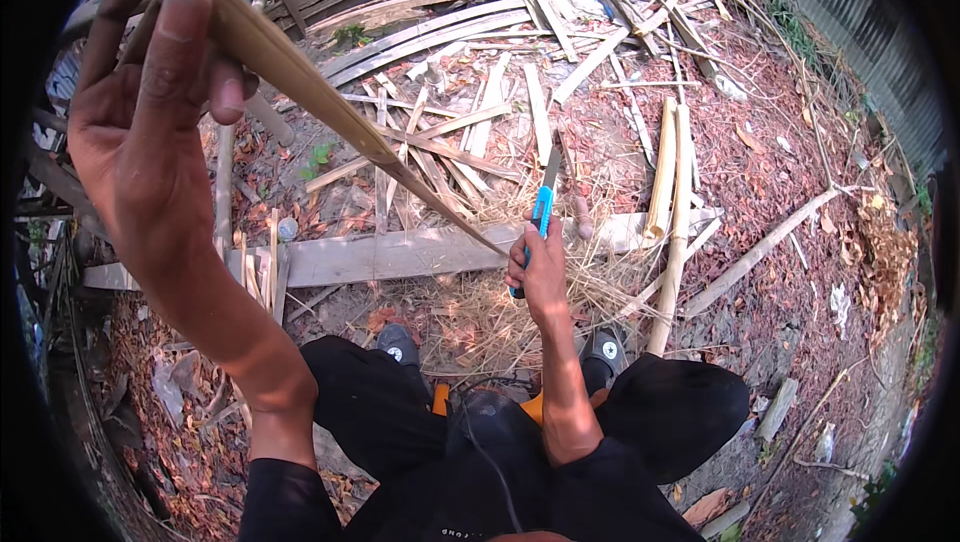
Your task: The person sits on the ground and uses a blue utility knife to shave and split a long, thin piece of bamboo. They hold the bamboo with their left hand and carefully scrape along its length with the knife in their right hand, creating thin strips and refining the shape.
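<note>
My left hand, raised at the upper left, pinches one end of a long split bamboo strip with the thumb laid along it. From there the strip slants down to the right, its far end reaching my right hand. That hand is closed around a blue box cutter, its dark blade out and pointing away from me. Whether the right fingers also touch the strip's end is hard to tell. Below the strip, a grey wooden plank lies across the ground in front of my feet.
Thin shavings litter the ground between my shoes. Split bamboo pieces lie crisscrossed beyond the plank. At the right, bamboo poles lie lengthwise across it, near a long branch. A corrugated fence borders the far right.
</note>
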{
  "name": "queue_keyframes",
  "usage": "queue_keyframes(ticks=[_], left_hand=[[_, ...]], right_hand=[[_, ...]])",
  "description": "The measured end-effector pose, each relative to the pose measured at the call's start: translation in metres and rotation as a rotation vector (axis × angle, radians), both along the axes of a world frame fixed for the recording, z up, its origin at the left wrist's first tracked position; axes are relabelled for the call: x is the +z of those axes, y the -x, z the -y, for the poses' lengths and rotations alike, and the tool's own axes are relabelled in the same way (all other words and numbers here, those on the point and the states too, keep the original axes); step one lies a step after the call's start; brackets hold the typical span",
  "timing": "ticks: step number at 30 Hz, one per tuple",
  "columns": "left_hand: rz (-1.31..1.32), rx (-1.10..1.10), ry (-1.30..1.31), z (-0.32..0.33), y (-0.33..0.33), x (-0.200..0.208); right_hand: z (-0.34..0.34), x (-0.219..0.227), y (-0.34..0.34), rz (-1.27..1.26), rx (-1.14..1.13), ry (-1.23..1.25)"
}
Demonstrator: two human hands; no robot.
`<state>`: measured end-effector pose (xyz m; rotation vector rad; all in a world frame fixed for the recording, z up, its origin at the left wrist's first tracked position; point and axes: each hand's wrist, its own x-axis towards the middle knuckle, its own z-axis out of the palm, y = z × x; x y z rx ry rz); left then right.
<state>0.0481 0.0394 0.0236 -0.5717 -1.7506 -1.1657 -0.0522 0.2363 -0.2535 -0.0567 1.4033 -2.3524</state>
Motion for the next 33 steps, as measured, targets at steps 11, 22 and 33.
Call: queue_keyframes(ticks=[11,22,33], left_hand=[[0.041,-0.069,-0.123,-0.007,0.038,-0.001],[0.016,-0.080,-0.179,-0.022,0.038,0.005],[0.002,-0.083,-0.181,-0.034,0.042,0.003]], right_hand=[[0.001,0.214,-0.048,-0.828,0.049,-0.071],[0.020,0.247,-0.062,-1.285,-0.288,-0.424],[0.006,0.247,-0.057,-1.106,-0.297,-0.526]])
